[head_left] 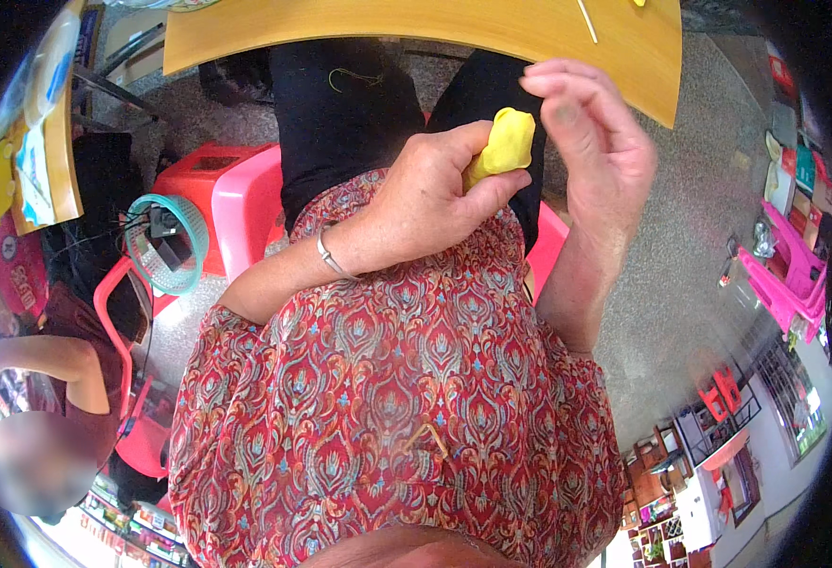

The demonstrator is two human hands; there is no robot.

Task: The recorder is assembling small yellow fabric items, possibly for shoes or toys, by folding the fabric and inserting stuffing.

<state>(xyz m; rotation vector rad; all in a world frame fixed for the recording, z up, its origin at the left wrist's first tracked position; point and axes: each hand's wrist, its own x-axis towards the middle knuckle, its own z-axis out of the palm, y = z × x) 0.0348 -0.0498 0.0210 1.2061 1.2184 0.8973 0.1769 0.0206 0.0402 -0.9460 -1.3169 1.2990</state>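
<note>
My left hand [435, 185] is closed around a soft yellow lump [511, 142] that looks like modelling clay. Its rounded, creased end sticks out between the thumb and the bent fingers, and the rest is hidden in the grip. Just right of the lump, my right hand [601, 151] is raised with curved fingers apart from the thumb. Nothing shows in it, and a small gap separates it from the lump. Both hands are above my lap, short of the wooden table [416, 26].
A thin pale stick [587, 21] lies on the tabletop. To the left are a red stool [198, 172], a pink chair [246, 204] and a teal basket [136, 248] holding dark items. Another person's arm [52, 355] shows farther left. Pink plastic furniture [790, 275] stands at the right.
</note>
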